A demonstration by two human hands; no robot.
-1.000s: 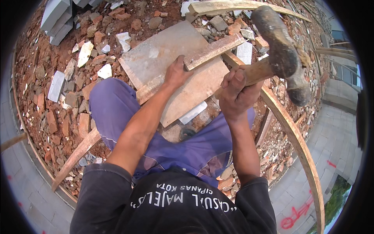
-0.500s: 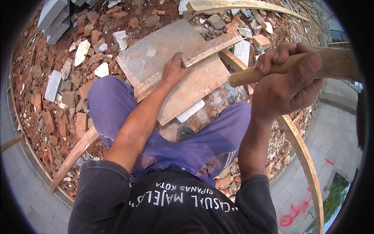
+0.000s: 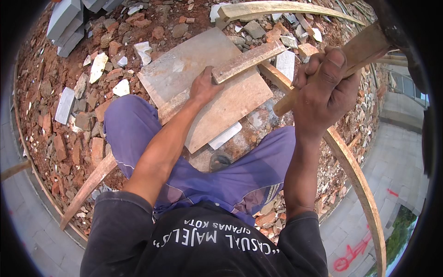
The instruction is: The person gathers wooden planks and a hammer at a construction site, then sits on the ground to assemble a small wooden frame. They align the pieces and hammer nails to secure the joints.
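My left hand (image 3: 203,87) grips the left end of a short wooden block (image 3: 251,60), its thumb and fingers around that end. The block slants over a flat board (image 3: 230,101), which lies beside a greyish panel (image 3: 189,60) on the rubble. Raised on the right, my right hand (image 3: 325,87) is closed around the wooden handle of a hammer (image 3: 367,48). The hammer's dark head shows only partly at the upper right rim. The handle's butt end sticks out below my fist, apart from the block.
Broken brick and stone rubble (image 3: 60,143) surrounds my bent knees. Grey blocks (image 3: 67,27) are stacked at the far left. A long timber (image 3: 355,171) runs along my right side, another (image 3: 286,8) lies at the back. Grey paving (image 3: 387,161) borders the rubble.
My right hand has moved left and slightly down, and the hammer handle has tilted steeper, its head end now higher. My left hand stays on the block with little movement.
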